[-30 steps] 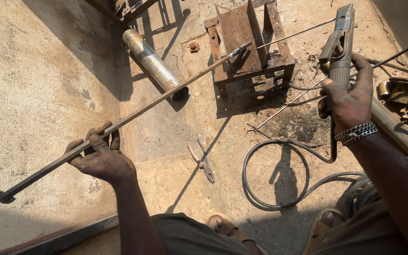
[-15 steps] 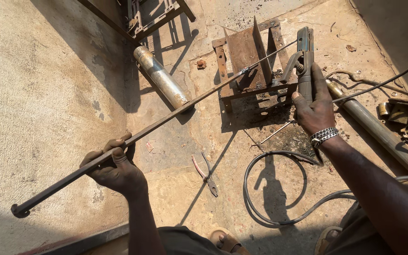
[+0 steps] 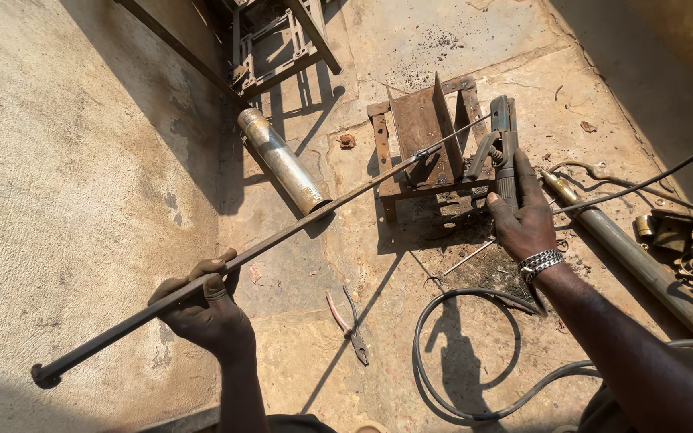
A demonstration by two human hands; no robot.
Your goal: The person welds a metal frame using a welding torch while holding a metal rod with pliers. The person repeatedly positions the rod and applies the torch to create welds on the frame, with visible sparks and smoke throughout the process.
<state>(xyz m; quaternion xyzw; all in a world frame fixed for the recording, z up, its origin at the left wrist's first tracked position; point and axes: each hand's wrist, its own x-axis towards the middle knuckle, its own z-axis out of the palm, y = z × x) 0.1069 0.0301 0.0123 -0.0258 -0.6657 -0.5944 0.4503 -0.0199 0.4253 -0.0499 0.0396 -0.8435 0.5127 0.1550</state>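
Head view: left hand grips long rod; right hand grips electrode holder.

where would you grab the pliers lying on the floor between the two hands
Probably by the pliers handles, coming straight down from above. They lie flat on the concrete with the two thin handles spread apart toward the rusty metal stand and the jaws pointing back at the person. The handles are the longest free part, clear of the black cable.

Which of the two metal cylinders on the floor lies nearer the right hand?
The long brass-tipped tube, running diagonally just right of the right hand. The shorter silvery cylinder lies left of the rusty metal stand, well away from that hand.
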